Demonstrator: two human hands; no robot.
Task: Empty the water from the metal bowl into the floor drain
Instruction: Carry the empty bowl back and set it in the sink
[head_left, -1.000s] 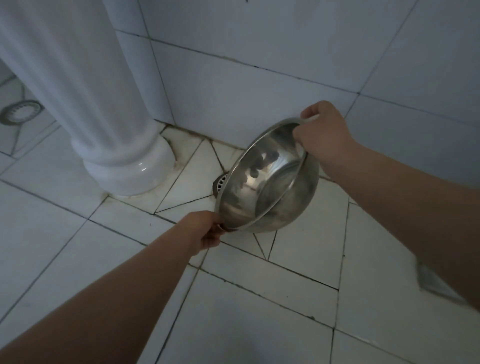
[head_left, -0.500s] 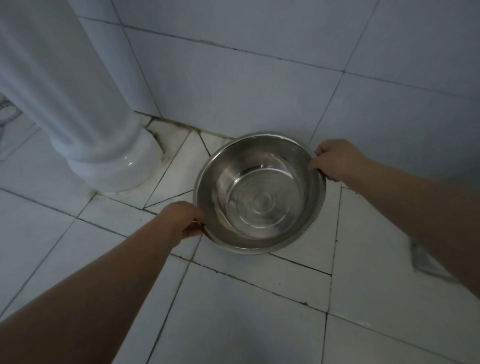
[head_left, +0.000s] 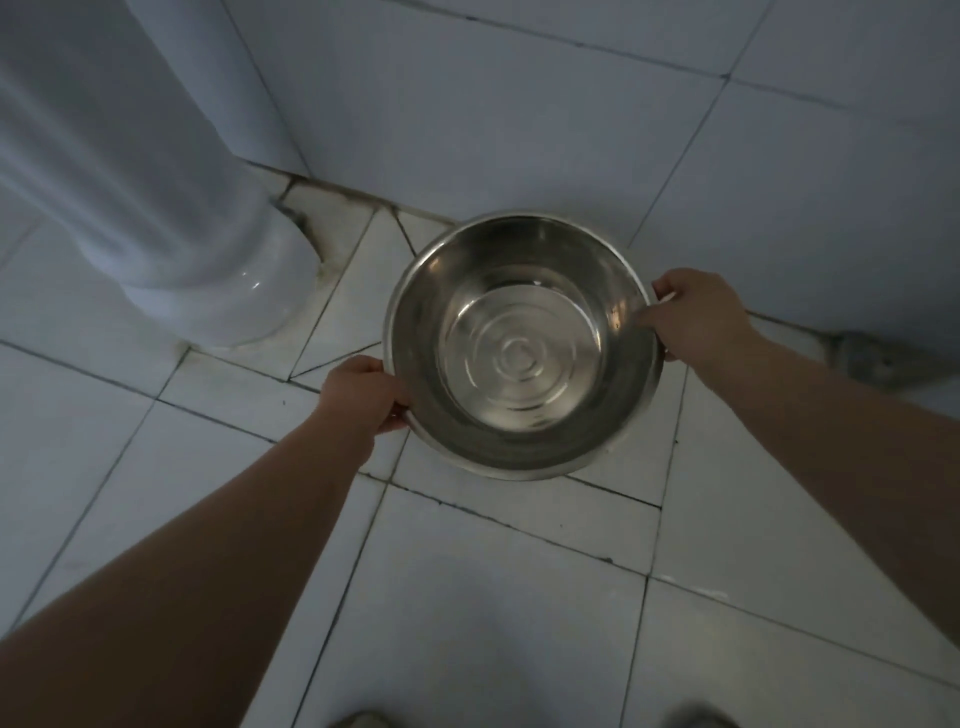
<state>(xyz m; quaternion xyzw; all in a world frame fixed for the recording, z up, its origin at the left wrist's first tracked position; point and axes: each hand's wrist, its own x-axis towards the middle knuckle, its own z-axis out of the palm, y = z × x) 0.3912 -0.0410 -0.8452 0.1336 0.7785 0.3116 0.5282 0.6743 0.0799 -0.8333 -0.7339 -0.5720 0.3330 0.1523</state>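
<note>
I hold a shiny metal bowl (head_left: 522, 345) level above the tiled floor, its mouth facing up, and no pool of water shows inside it. My left hand (head_left: 363, 392) grips the rim at its near left side. My right hand (head_left: 696, 312) grips the rim at the right side. The floor drain is hidden beneath the bowl.
A white ceramic pedestal (head_left: 171, 208) stands on the floor at the left, close to the bowl. A tiled wall (head_left: 571, 130) rises just behind the bowl. Dark grime lines the floor joints near the pedestal base. Shoe tips (head_left: 363, 719) show at the bottom edge.
The bowl was tilted steeply on its side over the drain a second ago; it has been turned back level, mouth up. Both hands kept their grip on the rim.
</note>
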